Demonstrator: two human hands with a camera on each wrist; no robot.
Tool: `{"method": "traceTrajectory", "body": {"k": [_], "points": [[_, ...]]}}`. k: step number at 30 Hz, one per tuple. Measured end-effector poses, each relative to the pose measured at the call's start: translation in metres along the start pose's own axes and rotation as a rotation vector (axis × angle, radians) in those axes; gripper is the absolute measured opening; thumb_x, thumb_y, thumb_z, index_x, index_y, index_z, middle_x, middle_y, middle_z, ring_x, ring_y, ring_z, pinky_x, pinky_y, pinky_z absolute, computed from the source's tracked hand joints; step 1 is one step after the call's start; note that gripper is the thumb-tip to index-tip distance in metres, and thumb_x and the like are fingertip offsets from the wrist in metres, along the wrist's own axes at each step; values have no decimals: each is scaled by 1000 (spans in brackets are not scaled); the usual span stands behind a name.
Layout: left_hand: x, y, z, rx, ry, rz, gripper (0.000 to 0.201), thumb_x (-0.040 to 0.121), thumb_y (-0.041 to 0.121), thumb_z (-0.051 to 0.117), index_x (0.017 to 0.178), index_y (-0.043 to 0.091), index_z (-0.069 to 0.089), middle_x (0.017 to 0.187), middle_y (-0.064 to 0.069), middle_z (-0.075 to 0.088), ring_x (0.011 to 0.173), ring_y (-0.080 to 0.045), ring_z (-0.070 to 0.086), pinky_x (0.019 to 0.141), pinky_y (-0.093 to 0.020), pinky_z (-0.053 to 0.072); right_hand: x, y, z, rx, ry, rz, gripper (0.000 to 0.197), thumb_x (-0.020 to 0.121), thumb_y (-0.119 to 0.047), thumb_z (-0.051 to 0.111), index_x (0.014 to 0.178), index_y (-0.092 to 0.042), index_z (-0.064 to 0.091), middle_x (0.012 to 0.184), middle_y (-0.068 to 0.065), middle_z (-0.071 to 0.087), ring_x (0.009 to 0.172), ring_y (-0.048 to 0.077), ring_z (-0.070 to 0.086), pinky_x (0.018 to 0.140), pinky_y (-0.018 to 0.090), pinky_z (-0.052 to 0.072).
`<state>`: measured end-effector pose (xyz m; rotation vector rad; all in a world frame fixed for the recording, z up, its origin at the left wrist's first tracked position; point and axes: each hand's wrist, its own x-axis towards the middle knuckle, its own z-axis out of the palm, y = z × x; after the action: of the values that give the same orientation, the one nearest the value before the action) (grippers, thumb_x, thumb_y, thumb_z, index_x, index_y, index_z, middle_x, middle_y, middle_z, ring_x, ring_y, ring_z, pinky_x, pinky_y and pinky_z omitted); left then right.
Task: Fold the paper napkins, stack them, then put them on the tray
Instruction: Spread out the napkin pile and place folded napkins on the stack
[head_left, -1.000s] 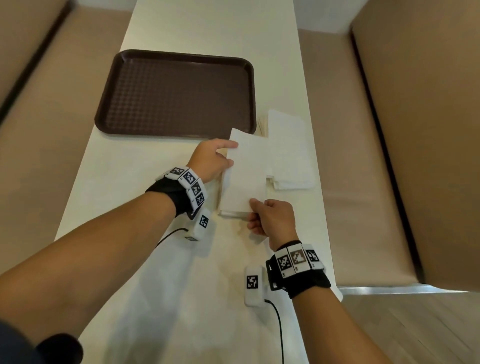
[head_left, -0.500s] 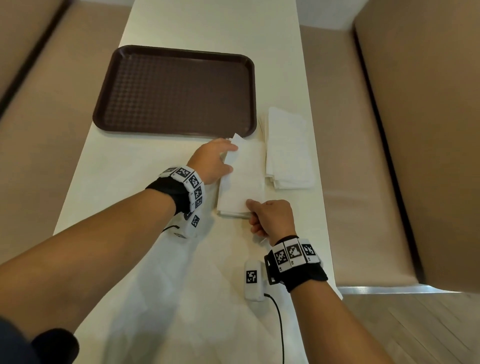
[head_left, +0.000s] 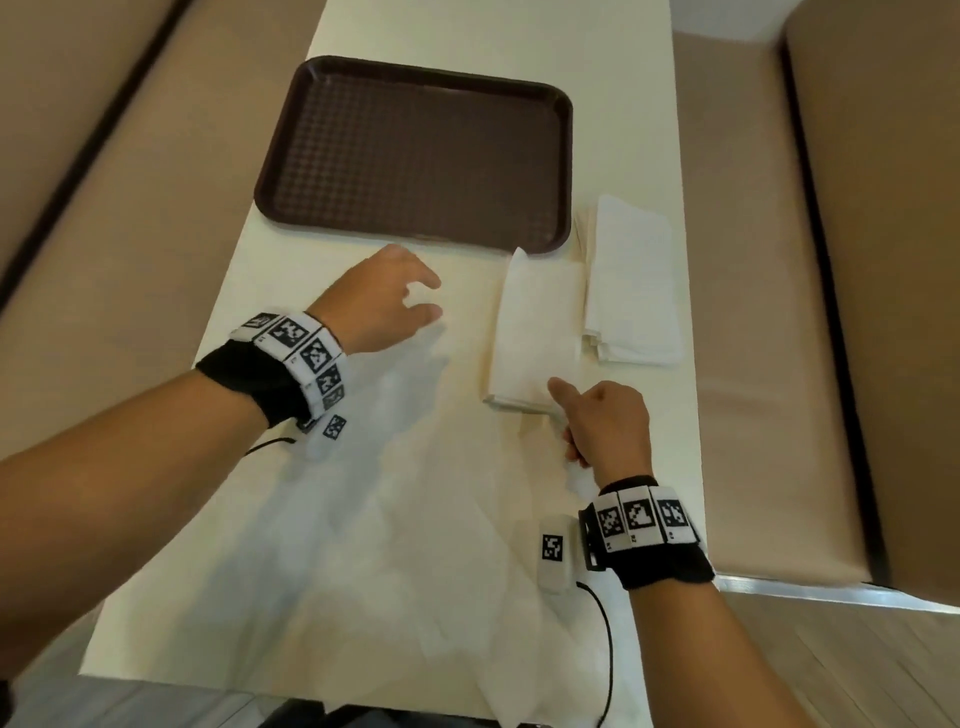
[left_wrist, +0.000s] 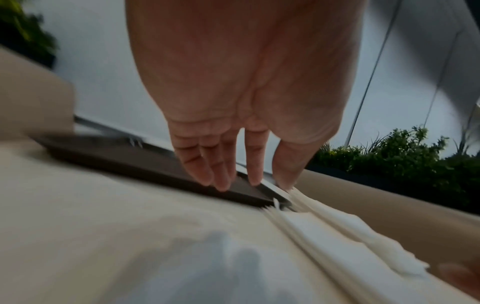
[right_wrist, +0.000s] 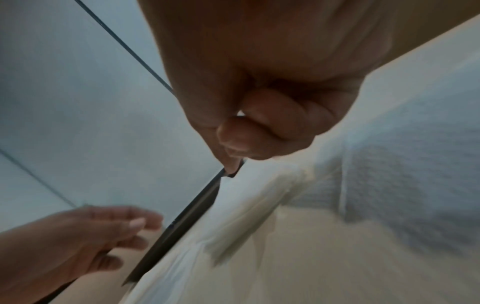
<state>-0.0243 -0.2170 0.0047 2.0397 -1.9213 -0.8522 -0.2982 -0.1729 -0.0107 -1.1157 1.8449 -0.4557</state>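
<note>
Two napkin piles on the counter (head_left: 363, 519): folded stack (head_left: 535, 332) mid-right, second pile (head_left: 631, 280) just beside it on its right. Both run long axis away from the person, toward the tray (head_left: 415, 150). The stack's far end touches or overlaps the tray's near-right corner; a top-sheet corner sticks up there.

Right hand (head_left: 605, 423) sits at the stack's near-right corner, fingers curled, index tip pressing down on the top sheet. Wrist view shows the thumb tucked against the curled fingers; nothing visibly pinched, though a white bit shows under the palm in the head view, can't tell what. Reads as a closed hand pinning the stack, not gripping it.

Left hand (head_left: 384, 301) is clear of the paper, well to the stack's left, hovering above the counter, fingers loosely spread, empty. Left wrist view confirms: fingers straight, pointing at the tray edge, stack off to their right.

Key relation: the right hand is already on the stack's near short end; the left is nearer the tray and the stack's long left edge. My guess: the next move is to smooth the crease or take another napkin from the pile. Tray holds nothing so far.

Risk: raised far corner means the fold may spring open when released.
</note>
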Motion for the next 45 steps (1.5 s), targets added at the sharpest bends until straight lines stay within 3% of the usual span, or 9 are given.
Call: {"method": "traceTrajectory", "body": {"k": [3,8,14,18,32,37,41,43,45], "points": [[-60,-41,-20,63,-56,-66,32,88,40,73,117,29,67,119,7,61,98,-11,60,84,-29,47,-20,5,11,-92,-47,-135,33,89,-36,73,70,-14,59,66,4,67,53,18,60,55,31,50],[-164,-77,-4,77,-216,-169,30,84,42,77,111,32,67,108,17,59,101,-6,58,85,-28,48,-54,12,47,-282,-322,-365,4,90,-27,74,91,-24,71,86,-10,68,78,4,62,73,18,49],[-228,-83,52,7,-287,-106,43,84,51,75,122,39,57,118,24,44,109,-1,49,90,-25,48,-65,18,61,-786,-637,-546,35,82,-27,79,113,-34,65,120,-13,46,114,11,42,93,28,44],[-232,-83,71,24,-279,-77,49,87,44,73,131,35,55,124,20,37,115,-4,42,94,-25,45,-71,19,67,-931,-649,-605,44,75,-32,84,111,-39,60,124,-11,36,115,15,32,99,34,38],[-233,-71,69,50,-243,-47,42,90,40,70,129,30,58,127,14,43,113,-8,46,92,-24,44,-71,29,65,-837,-628,-646,13,84,-23,77,84,-31,67,113,-16,47,110,12,37,100,35,35],[-229,-52,72,-90,-263,-10,45,90,59,62,127,34,58,119,22,49,110,-3,52,91,-26,48,-71,27,60,-811,-636,-693,15,86,-22,75,83,-31,64,118,-18,52,115,10,37,98,35,31],[-220,-31,75,-338,-330,-104,78,66,84,62,131,41,54,115,25,60,107,5,57,91,-21,49,-74,18,54,-735,-630,-743,13,88,-19,70,86,-28,61,122,-16,61,120,9,44,104,37,30],[-215,-24,77,-496,-358,-174,82,60,81,71,129,42,52,112,21,64,103,4,62,86,-19,50,-76,9,50,-704,-618,-715,7,91,-19,66,92,-25,62,111,-11,65,106,9,49,106,36,32],[-212,-23,81,-557,-331,-211,66,64,68,80,118,35,58,104,13,68,93,-2,67,79,-20,51,-76,1,49,-671,-598,-708,5,93,-20,65,95,-24,62,100,-8,66,95,12,54,104,38,38]]}}
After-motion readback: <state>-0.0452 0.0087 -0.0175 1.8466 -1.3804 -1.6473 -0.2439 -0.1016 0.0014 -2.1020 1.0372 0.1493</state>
